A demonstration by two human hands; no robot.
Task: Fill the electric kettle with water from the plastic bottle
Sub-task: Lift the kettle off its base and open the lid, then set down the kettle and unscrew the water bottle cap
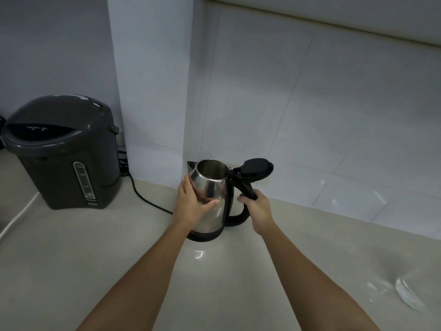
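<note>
A stainless-steel electric kettle (210, 187) with a black handle stands on its black base (202, 236) on the pale counter, near the wall corner. Its black lid (256, 169) is flipped open and back, so the bare steel inside shows. My left hand (191, 204) is pressed flat around the left side of the kettle body. My right hand (257, 209) is closed around the black handle on the right side. No plastic bottle is in view.
A large dark grey hot-water dispenser (64, 151) stands at the left against the wall. A black cord (143, 197) runs from behind it toward the kettle base. A white cord (19, 217) lies at the far left. A blurred transparent object (408, 295) sits at the lower right.
</note>
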